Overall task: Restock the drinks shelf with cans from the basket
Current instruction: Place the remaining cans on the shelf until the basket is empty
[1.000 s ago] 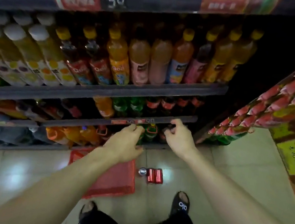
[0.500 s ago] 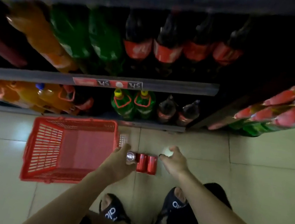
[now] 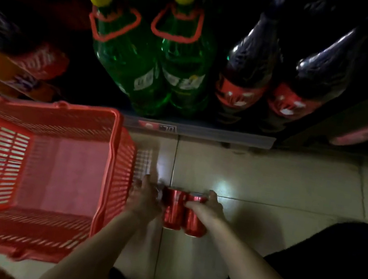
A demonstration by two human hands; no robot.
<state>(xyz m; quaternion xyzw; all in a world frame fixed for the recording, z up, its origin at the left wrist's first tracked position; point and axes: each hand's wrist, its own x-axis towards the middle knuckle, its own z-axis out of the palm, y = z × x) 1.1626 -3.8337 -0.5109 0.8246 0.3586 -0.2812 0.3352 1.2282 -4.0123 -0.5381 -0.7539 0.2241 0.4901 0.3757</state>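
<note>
pretty dim in here. Pale glossy floor tiles (image 3: 269,178) with dark grout lines and a bright glare spot (image 3: 224,186) from a light overhead. Bottom shelf edge (image 3: 215,134) is grey with a small price tag (image 3: 157,126); everything behind it sits in deep shadow.

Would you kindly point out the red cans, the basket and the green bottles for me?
red cans (image 3: 184,213), head view, on the bodies where the two meet.
basket (image 3: 114,142), head view, on its right rim.
green bottles (image 3: 155,71), head view, between the two bodies.
</note>
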